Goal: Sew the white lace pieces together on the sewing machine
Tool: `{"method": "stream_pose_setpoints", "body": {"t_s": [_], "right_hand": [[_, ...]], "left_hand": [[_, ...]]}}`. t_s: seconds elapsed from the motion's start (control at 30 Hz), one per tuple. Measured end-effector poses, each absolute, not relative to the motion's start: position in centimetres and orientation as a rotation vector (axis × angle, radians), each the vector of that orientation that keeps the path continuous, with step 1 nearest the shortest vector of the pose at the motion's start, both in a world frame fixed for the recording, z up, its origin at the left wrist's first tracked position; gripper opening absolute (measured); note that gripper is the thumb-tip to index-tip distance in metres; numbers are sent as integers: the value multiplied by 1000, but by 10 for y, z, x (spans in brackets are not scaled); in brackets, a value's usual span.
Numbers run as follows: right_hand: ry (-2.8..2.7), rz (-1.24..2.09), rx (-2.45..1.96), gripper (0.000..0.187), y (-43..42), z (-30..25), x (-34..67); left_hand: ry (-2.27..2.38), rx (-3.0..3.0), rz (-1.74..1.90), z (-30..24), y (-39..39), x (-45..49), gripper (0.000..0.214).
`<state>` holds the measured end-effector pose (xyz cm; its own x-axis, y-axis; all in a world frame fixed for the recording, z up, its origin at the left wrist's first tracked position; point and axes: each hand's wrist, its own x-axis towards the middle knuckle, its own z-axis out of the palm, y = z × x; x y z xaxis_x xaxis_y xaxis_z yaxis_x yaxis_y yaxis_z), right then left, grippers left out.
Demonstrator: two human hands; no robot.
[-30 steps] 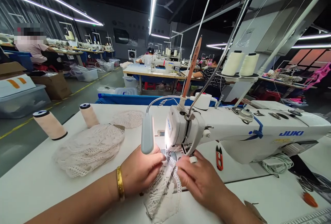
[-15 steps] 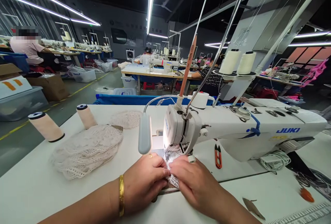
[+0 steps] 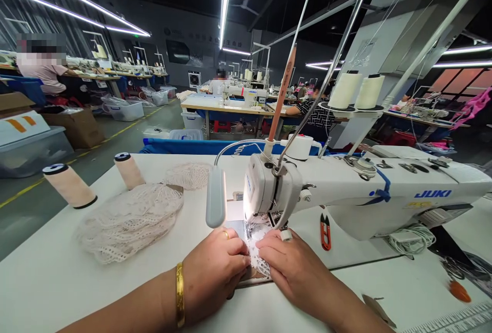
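Note:
White lace [image 3: 254,251] lies under the needle end of a white sewing machine [image 3: 265,184], lit by its small grey lamp [image 3: 216,197]. From the left, my left hand [image 3: 219,269] pinches the lace edge, fingers curled; a ring and a gold bangle are on that side. Across from it, my right hand [image 3: 290,271] has its fingers closed over the lace's right side, close to the presser foot. The fingertips of both hands partly cover the lace, and the needle itself is hard to make out.
Left on the table are a lace heap [image 3: 134,220], a smaller lace pile [image 3: 188,175] and two peach thread cones [image 3: 69,185]. Red thread snips [image 3: 325,233] lie beside the machine. A clear ruler [image 3: 453,317] is at the lower right. Co-workers sit at machines further back.
My hands have drawn slightly apart at the fingertips, so more lace shows between them. The camera view has shifted a little.

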<state>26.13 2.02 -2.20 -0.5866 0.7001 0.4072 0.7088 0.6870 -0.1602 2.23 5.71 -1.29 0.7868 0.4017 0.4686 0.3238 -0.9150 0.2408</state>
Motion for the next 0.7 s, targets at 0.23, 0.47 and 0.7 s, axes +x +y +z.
{"method": "stream_pose_setpoints", "body": {"t_s": [0.23, 0.47, 0.7], "right_hand": [[-2460, -11, -1148, 31, 23, -25, 263], [-2431, -64, -1215, 39, 26, -30, 263], [-2425, 22, -1032, 22, 21, -22, 257]], "left_hand": [[586, 2865, 831, -16, 59, 26, 33], [634, 2918, 864, -18, 66, 24, 33], [684, 2863, 825, -23, 71, 23, 29]]}}
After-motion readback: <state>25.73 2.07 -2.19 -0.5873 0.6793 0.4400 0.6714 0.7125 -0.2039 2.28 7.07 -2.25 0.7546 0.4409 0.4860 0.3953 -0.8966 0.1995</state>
